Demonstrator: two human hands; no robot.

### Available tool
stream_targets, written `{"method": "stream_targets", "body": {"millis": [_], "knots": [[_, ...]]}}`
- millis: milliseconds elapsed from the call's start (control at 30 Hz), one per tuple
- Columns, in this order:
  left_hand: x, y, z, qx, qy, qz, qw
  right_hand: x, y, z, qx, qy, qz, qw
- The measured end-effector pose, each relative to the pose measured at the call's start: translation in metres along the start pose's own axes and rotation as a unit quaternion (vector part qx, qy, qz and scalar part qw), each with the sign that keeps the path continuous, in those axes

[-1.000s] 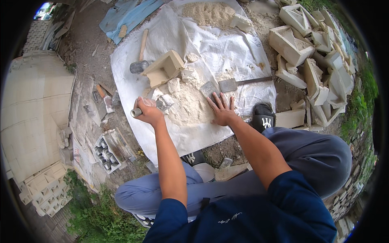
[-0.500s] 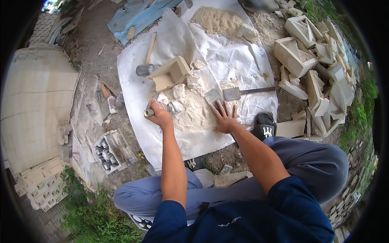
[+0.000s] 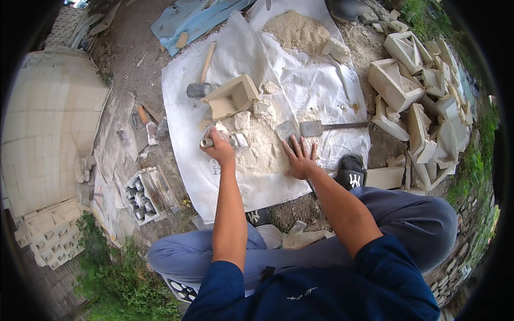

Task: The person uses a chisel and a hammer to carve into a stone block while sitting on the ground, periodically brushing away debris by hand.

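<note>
My left hand (image 3: 222, 152) is wrapped round the tubular grey handle (image 3: 206, 143) of a short hammer. Its silvery metal head (image 3: 239, 141) shows beside my fingers, over the pale crumbs. Fingers spread, my right hand (image 3: 301, 162) lies flat on the heap of cream powder (image 3: 258, 156). Its fingertips reach the near edge of a flat grey metal piece (image 3: 286, 130). Close by lies a square metal head on a dark bar (image 3: 321, 127). Beyond my left hand, a broken cream block (image 3: 233, 96) stands on the white sheet (image 3: 184, 155) among loose chunks (image 3: 242, 120).
A mallet (image 3: 199, 90) with a wooden handle lies at the sheet's far left. Sandy powder (image 3: 297, 30) is heaped at the far end. Broken hollow blocks (image 3: 393, 80) are piled on the right. A brush-like tool (image 3: 148, 127) and a moulded block (image 3: 147, 195) lie on the left.
The whole view has shifted slightly. Relative to the sheet, both hands stay in nearly the same places, the left with the hammer and the right flat on the powder.
</note>
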State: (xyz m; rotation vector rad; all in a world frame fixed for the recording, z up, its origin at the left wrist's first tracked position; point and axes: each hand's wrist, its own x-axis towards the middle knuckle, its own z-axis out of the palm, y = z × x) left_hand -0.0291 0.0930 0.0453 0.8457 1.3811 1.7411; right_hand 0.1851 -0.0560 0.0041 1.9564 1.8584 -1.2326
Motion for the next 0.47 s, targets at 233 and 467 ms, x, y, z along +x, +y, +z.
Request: {"method": "stream_targets", "body": {"millis": [233, 467], "knots": [[-0.027, 0.074, 0.027, -0.052, -0.021, 0.017, 0.998, -0.005, 0.013, 0.009, 0.001, -0.006, 0.017, 1.000], [-0.032, -0.009, -0.014, 0.137, -0.062, 0.069, 0.986, 0.002, -0.003, 0.012, -0.030, -0.015, 0.017, 0.999]]}}
